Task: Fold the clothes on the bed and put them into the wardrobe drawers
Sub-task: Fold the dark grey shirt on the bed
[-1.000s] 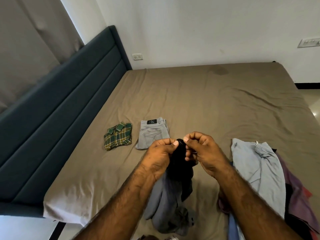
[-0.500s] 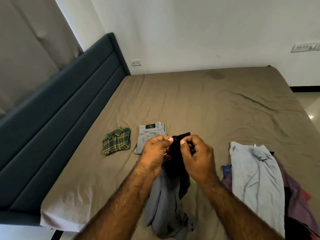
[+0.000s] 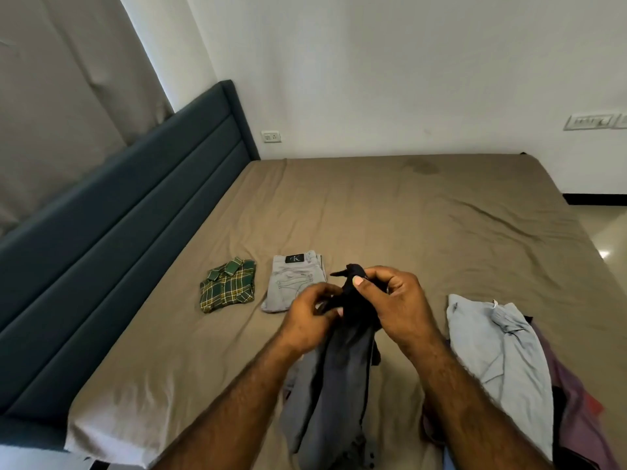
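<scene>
A dark grey garment (image 3: pixel 334 378) hangs from both my hands above the brown bed (image 3: pixel 407 218), its lower end bunched on the sheet. My right hand (image 3: pixel 395 300) pinches its black upper edge, thumb on top. My left hand (image 3: pixel 310 317) grips the cloth just below and to the left. A folded green plaid shirt (image 3: pixel 229 288) and folded light grey jeans (image 3: pixel 293 284) lie side by side beyond my left hand. A light blue garment (image 3: pixel 498 364) lies unfolded to the right, over a pile of purple and dark clothes (image 3: pixel 576 401).
A dark teal padded headboard (image 3: pixel 118 239) runs along the left side of the bed, with a grey curtain (image 3: pixel 68 96) behind it. White walls stand at the back, with a socket (image 3: pixel 271 136). Tiled floor (image 3: pixel 607 239) shows at the right.
My left hand has slid down and left along the garment. My right hand now holds the black top edge higher, and that tip sticks up.
</scene>
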Demonstrator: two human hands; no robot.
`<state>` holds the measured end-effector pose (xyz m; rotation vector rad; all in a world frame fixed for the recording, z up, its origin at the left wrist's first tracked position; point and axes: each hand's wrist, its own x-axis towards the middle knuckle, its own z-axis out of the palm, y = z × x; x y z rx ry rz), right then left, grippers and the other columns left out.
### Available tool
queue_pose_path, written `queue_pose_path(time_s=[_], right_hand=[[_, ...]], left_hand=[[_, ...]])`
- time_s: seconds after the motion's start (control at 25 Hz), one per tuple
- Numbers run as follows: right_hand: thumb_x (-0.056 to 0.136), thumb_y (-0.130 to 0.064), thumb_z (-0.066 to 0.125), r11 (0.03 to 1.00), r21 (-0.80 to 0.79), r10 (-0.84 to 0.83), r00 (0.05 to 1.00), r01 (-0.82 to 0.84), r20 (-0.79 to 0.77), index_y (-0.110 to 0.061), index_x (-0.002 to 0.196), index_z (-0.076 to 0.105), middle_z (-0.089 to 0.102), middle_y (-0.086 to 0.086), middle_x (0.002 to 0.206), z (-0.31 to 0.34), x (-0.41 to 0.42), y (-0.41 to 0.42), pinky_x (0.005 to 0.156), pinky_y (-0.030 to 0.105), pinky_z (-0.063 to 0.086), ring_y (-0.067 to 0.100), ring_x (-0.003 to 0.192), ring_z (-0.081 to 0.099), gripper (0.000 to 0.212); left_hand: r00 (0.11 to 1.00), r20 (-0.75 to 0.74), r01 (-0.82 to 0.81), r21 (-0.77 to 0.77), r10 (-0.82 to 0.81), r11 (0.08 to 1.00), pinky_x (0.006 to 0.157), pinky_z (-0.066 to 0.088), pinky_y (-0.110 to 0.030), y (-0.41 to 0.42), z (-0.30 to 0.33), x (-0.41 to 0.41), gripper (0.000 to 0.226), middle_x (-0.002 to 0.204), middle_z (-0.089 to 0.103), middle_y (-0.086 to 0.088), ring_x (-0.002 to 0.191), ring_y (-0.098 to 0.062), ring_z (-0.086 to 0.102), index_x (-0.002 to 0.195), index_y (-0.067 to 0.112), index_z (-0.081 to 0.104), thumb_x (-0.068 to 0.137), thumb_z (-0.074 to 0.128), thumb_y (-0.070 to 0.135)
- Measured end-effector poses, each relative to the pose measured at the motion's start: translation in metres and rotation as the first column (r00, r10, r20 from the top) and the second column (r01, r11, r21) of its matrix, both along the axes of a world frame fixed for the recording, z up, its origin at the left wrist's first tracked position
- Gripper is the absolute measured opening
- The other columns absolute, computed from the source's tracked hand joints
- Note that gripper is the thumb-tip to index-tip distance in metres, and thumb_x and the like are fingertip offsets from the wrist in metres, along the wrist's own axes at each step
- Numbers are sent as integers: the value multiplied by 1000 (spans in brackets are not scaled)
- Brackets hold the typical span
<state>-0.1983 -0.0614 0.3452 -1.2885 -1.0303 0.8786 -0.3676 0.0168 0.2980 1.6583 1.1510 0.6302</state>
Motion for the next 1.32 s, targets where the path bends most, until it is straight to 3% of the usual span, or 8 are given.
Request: queue_pose_path(time_s=[0.12, 0.32, 0.48, 0.6, 0.84, 1.0, 1.16, 1.32], right_hand=[[95, -4, 72, 985, -41, 163, 982, -167, -94, -7, 89, 80, 79, 7, 83, 19, 7, -2, 64, 22, 56, 17, 75, 75, 11], [77, -2, 87, 980, -171, -137, 974, 106, -182, -15, 68, 76, 74, 11, 73, 10, 32, -8, 64, 31, 56, 22, 67, 71, 20], [75, -16, 93, 930, -274, -267, 963, 246, -40, -7, 68, 70, 69, 7, 64, -8, 54, -10, 56, 28, 51, 16, 57, 63, 26], [84, -13, 85, 930, -361, -153, 968, 74, -197, 1, 77, 71, 70, 9, 68, -14, 48, -14, 56, 26, 52, 18, 61, 64, 21], [81, -3, 85, 942, -332, -29, 968, -56, -248, -3, 80, 76, 75, 11, 74, -12, 5, -13, 59, 23, 53, 16, 65, 71, 9], [93, 3, 70, 966, -222, 42, 929, -132, -368, 3, 97, 77, 78, 12, 84, -11, -16, -11, 65, 21, 57, 17, 73, 74, 8], [94, -15, 76, 958, -281, -129, 966, 62, -225, -18, 68, 75, 72, 6, 75, -16, -2, -7, 71, 30, 57, 17, 71, 66, 26], [100, -10, 67, 976, -192, 38, 952, -100, -303, -8, 83, 75, 76, 13, 84, -12, -16, -6, 75, 31, 58, 21, 77, 71, 19]], left_hand=[[994, -94, -48, 102, 58, 994, 89, 61, -30, -17, -20, 13, 32, 104, 74, 14, 98, 1, 70, 110, 33, 69, 79, 73, 35], [981, -59, -181, 78, 186, 980, 77, 59, -27, 11, -13, 3, 27, 85, 76, 11, 82, -8, 72, 82, 31, 76, 83, 80, 5], [977, 207, 79, -159, -45, 984, 69, 51, -22, 15, 24, -31, 20, 76, 70, -4, 70, -10, 63, 76, 15, 74, 90, 78, 0], [914, 403, 219, -401, -43, 889, 73, 51, -29, 8, 41, -42, 12, 87, 65, -16, 77, -21, 62, 81, 7, 73, 88, 80, 15], [926, 344, 81, -581, 154, 810, 74, 54, -35, -4, 47, -28, 13, 87, 69, -14, 77, -23, 61, 87, 6, 75, 90, 76, 19], [930, 348, 62, -470, 120, 881, 72, 58, -31, -9, 53, -27, 14, 88, 72, -11, 81, -21, 68, 84, 11, 75, 97, 70, 12], [995, -23, 97, -45, -98, 994, 72, 52, -21, -3, 53, -46, 18, 85, 64, -5, 77, -12, 59, 79, 11, 75, 96, 76, 14], [964, 264, 50, -246, 17, 968, 64, 48, -21, -7, 52, -40, 22, 74, 63, -9, 69, -15, 55, 77, 9, 72, 99, 69, 8]])
